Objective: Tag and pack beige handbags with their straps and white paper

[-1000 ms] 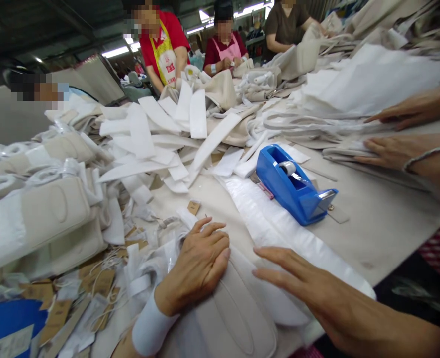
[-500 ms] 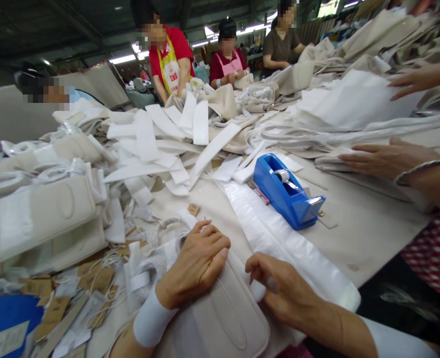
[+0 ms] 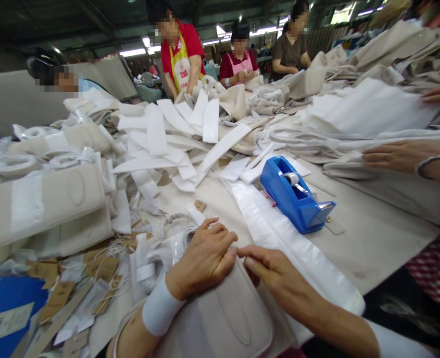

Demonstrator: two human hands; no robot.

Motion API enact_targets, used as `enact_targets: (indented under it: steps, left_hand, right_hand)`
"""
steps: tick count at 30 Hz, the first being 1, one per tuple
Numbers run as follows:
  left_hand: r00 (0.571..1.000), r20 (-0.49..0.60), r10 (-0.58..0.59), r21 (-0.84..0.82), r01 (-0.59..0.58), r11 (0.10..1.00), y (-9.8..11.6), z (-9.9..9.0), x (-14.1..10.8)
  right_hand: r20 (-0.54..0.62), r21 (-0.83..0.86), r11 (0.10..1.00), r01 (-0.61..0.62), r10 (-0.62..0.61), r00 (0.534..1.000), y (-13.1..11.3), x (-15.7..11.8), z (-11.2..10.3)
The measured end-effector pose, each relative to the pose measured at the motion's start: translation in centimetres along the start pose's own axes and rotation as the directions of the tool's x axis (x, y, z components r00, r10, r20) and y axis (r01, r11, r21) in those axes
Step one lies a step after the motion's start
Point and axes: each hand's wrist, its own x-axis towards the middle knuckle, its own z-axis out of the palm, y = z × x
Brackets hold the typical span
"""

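A beige handbag [image 3: 227, 318] with a stitched loop outline lies at the front, its lower part cut off by the picture's bottom edge. Across its top rests my left hand [image 3: 208, 253], fingers bent over the bag and thumb at its edge. My right hand [image 3: 272, 268] meets it at the bag's right upper edge, forefinger and thumb closed there; its other fingers are curled and partly hidden. Beside the left wrist sit wrapped white handles [image 3: 152, 268]. A blue tape dispenser [image 3: 298, 199] stands beyond the right hand, on white plastic bags [image 3: 279, 243].
White foam strips [image 3: 182, 144] are heaped at the back. Stacked beige bags [image 3: 55, 199] stand left, above brown tags [image 3: 55, 298] and a blue labelled object [image 3: 11, 313]. At right, a co-worker's hand [image 3: 398, 154] rests on beige pieces. Several other people work behind the table.
My right hand has moved up and left along the bag's edge, to beside my left thumb. The white piece near its fingers no longer shows. The whole view has shifted slightly.
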Motion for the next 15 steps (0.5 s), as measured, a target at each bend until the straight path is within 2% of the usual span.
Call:
enact_targets:
  steps: [3, 6, 8, 10, 12, 14, 15]
  left_hand:
    - [1.000, -0.011, 0.004, 0.063, -0.004, 0.998, 0.3, 0.3, 0.2]
    - [1.000, -0.029, 0.008, 0.124, -0.005, 0.992, 0.7, 0.6, 0.5]
    - [0.999, -0.037, 0.014, 0.162, -0.008, 0.987, 1.1, 0.8, 0.8]
    - [0.998, -0.055, 0.031, 0.190, -0.020, 0.982, 1.6, 1.3, 1.4]
    - [0.994, -0.086, 0.066, 0.204, -0.047, 0.978, 1.9, 1.9, 2.1]
    - [0.988, -0.114, 0.109, 0.209, -0.083, 0.974, 2.1, 2.5, 2.8]
    - [0.984, -0.126, 0.128, 0.209, -0.099, 0.973, 2.1, 2.8, 3.1]
  right_hand:
    - [-0.085, -0.083, 0.992, 0.093, -0.100, 0.991, 0.7, -2.3, 0.8]
    - [-0.127, -0.101, 0.991, 0.087, -0.100, 0.987, 1.3, -2.9, 1.5]
    - [-0.126, -0.099, 0.990, 0.097, -0.110, 0.986, 1.9, -2.9, 1.2]
    - [-0.087, -0.147, 0.981, 0.125, -0.139, 0.986, 2.7, -3.1, -0.2]
    - [0.019, -0.266, 0.943, 0.201, -0.203, 0.979, 3.5, -3.3, -2.7]
    - [0.097, -0.432, 0.833, 0.345, -0.338, 0.936, 3.4, -2.8, -5.4]
    - [0.105, -0.518, 0.746, 0.418, -0.430, 0.897, 2.6, -2.2, -6.5]
